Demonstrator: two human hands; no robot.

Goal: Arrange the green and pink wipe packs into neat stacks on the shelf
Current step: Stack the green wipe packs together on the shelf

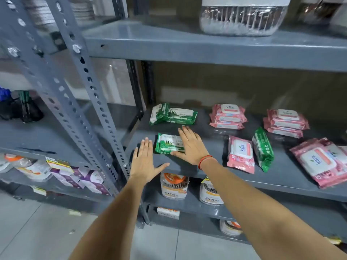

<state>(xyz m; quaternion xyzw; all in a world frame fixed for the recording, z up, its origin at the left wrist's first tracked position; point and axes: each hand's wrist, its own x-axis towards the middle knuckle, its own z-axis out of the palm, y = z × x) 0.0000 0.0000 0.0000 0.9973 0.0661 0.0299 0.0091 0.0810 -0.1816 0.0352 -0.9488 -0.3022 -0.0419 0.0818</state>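
Observation:
A green wipe pack (168, 144) lies flat near the front left of the grey shelf (206, 145). My right hand (191, 145) rests flat on its right end, fingers spread. My left hand (145, 160) hovers open just left of that pack, touching nothing. Behind it lie two more green packs (173, 114), one tilted against the other. A further green pack (262, 149) lies askew beside a single pink pack (241, 153). Two small pink stacks (228, 116) (285, 122) sit at the back, and loose pink packs (321, 161) lie at the right.
Perforated grey uprights (97, 109) stand left of the shelf. The shelf above (187, 45) carries a clear plastic-wrapped bundle (242, 17). Jars (174, 184) with orange labels stand on the shelf below. A neighbouring rack at the left holds purple and white packs (86, 180).

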